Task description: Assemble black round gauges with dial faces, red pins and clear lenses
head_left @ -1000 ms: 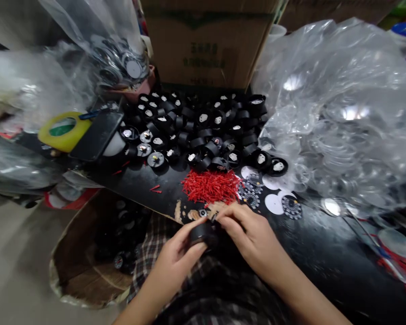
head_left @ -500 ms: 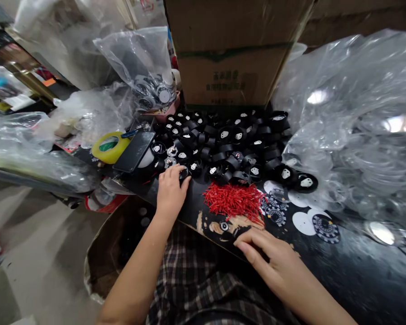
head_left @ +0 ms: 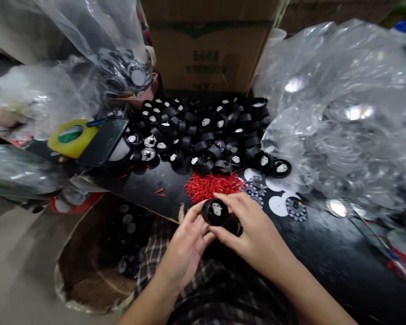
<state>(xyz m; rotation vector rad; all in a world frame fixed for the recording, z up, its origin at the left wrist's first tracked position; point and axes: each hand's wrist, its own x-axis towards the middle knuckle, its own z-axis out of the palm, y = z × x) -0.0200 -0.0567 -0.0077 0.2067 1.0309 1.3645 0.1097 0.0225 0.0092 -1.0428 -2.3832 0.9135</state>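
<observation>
A black round case point(head_left: 208, 215) with a white plate inside is held up at the table's front edge. My left hand point(head_left: 189, 237) grips it from the left, thumb and fingers around its rim. My right hand point(head_left: 252, 221) closes on its right side with thumb and fingers. Another dark piece point(head_left: 235, 225) shows under my right palm; what it is I cannot make out. Just behind the hands lies a heap of thin red pointers point(head_left: 213, 186). Beyond it spreads a pile of similar black cases point(head_left: 206, 146), many with white plates inside.
Printed dials point(head_left: 296, 206) and white discs point(head_left: 277, 206) lie right of the red heap. Clear plastic bags point(head_left: 325, 113) bulge at the right. A yellow tape roll point(head_left: 72, 137) and a phone point(head_left: 103, 142) are at left. Below stands an open carton point(head_left: 84, 289); behind, a cardboard box point(head_left: 206, 54).
My left hand has moved from the pile to the front edge, bringing a black case to my right hand. Both hands now hold it. The view has shifted right.
</observation>
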